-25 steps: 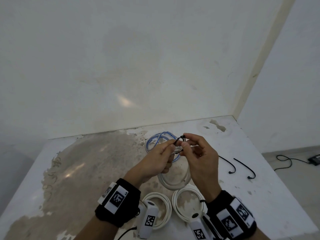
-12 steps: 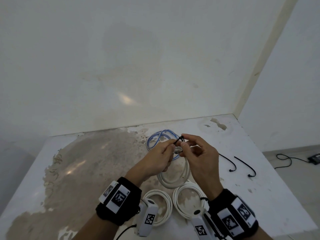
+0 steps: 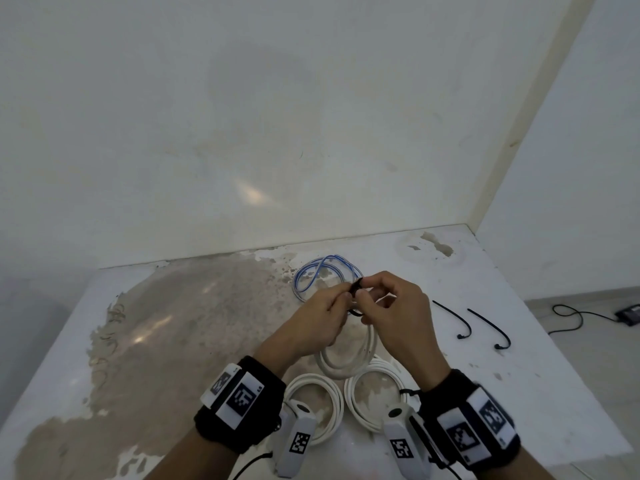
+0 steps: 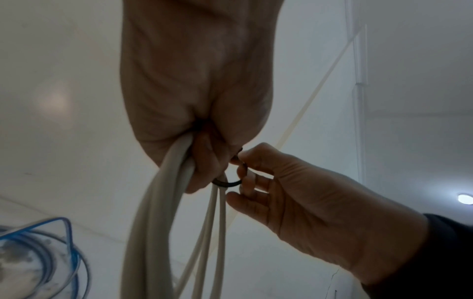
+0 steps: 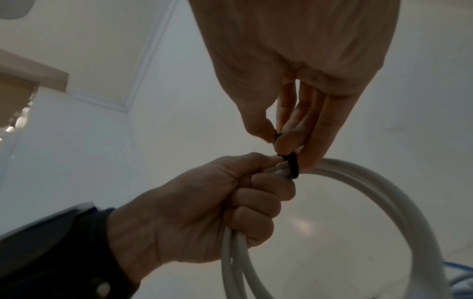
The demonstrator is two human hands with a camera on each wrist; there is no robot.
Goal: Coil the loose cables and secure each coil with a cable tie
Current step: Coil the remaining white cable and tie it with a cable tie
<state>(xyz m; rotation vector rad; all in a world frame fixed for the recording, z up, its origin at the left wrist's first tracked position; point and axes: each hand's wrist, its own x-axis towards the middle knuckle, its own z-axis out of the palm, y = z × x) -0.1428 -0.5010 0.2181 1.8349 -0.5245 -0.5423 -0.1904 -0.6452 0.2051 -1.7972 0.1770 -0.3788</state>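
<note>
My left hand [image 3: 323, 311] grips a white cable coil [image 3: 349, 362] at its top, held above the table; the coil [image 5: 379, 194] hangs below the fist. A black cable tie [image 5: 290, 164] loops around the bundle just beside the left fingers. My right hand [image 3: 388, 306] pinches the tie's end between thumb and fingers; the tie loop [image 4: 227, 183] is still wider than the strands. Two white coils [image 3: 317, 407] [image 3: 372, 400] lie flat near my wrists. A blue and white cable [image 3: 323, 275] lies loosely looped on the table behind the hands.
Two spare black cable ties [image 3: 453, 318] [image 3: 491, 329] lie on the table [image 3: 173, 341] to the right of my hands. The worn white table meets a wall at the back. On the floor at right lies a black cord [image 3: 575, 317] with an adapter.
Both hands stay together at the coil's top, and the right fingers have worked along the tie. The held coil hangs much as before.
</note>
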